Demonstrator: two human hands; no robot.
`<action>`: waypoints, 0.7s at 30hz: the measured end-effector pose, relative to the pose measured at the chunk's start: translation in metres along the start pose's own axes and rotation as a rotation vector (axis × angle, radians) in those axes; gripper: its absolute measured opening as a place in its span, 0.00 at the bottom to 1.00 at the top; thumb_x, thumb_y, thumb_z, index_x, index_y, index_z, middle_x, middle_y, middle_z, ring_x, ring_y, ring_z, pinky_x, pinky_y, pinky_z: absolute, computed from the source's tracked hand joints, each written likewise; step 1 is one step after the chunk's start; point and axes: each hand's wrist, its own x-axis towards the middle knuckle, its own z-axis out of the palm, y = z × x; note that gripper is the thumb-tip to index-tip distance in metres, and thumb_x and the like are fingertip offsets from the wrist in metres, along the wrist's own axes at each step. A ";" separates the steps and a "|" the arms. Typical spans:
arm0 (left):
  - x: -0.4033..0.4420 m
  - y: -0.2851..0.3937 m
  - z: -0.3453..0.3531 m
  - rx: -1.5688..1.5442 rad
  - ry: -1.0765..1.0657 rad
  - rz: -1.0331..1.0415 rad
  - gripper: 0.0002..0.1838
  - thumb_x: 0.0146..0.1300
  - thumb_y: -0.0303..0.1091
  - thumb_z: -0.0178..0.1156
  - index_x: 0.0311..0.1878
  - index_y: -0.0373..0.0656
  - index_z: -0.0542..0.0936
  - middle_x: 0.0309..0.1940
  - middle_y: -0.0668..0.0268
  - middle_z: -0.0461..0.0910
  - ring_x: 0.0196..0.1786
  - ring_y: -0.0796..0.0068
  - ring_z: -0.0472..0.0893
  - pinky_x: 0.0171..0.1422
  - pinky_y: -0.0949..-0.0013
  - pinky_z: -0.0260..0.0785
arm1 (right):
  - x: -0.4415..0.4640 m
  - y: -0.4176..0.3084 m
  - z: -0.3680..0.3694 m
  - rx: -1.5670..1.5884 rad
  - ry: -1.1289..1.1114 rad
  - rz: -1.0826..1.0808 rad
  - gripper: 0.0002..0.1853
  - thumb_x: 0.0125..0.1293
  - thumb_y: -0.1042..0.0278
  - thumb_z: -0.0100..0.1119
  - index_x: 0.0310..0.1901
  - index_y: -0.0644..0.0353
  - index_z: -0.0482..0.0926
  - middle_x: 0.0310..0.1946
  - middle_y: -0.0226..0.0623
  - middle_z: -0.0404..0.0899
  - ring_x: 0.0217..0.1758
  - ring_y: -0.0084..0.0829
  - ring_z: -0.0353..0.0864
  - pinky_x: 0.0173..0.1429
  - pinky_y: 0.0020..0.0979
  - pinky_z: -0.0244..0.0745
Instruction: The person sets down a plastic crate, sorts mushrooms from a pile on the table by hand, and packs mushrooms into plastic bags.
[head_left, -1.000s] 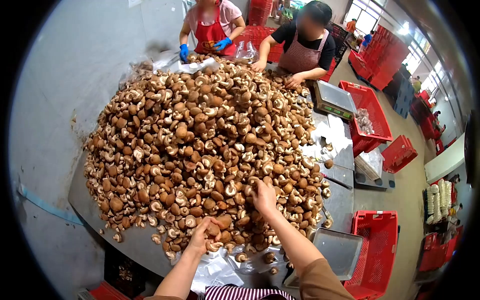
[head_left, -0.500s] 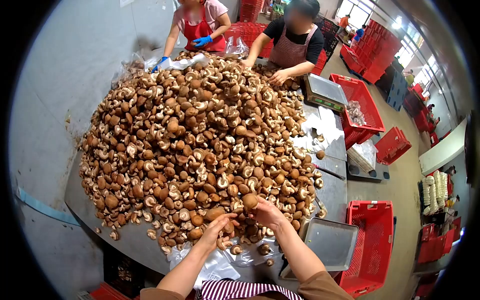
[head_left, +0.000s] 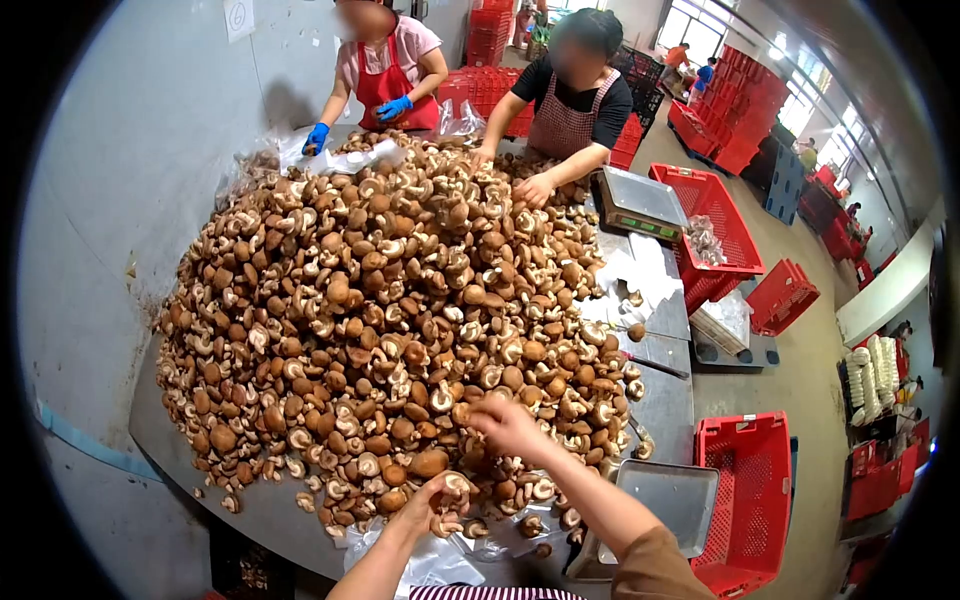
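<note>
A large heap of brown-capped shiitake mushrooms [head_left: 340, 330] covers most of the metal table. My left hand [head_left: 418, 512], at the heap's near edge, has its fingers curled round a shiitake mushroom [head_left: 456, 488] with its pale underside showing. My right hand [head_left: 508, 424] reaches over the front of the heap, fingertips down among the mushrooms. Those fingers are partly hidden and slightly blurred, so I cannot make out whether they grip one. Clear plastic bags [head_left: 440, 560] lie below my left hand, with a few loose mushrooms beside them.
A metal tray [head_left: 668, 505] and a red crate [head_left: 745, 500] stand at my right. Farther back are a scale [head_left: 642, 200] and another red crate [head_left: 715, 225]. Two co-workers stand across the heap, one in blue gloves [head_left: 316, 139], the other with hands [head_left: 535, 190] on the mushrooms.
My right hand has moved forward onto the heap; the mushroom it held up is no longer in view there. My left hand now holds a mushroom with its underside showing. The view has shifted slightly.
</note>
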 end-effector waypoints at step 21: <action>0.002 0.015 0.036 0.109 -0.149 0.030 0.42 0.54 0.48 0.63 0.69 0.33 0.66 0.58 0.52 0.77 0.57 0.65 0.79 0.61 0.65 0.75 | -0.021 0.060 -0.023 1.485 -0.046 -0.124 0.39 0.51 0.76 0.58 0.70 0.60 0.65 0.68 0.46 0.69 0.68 0.39 0.74 0.66 0.35 0.74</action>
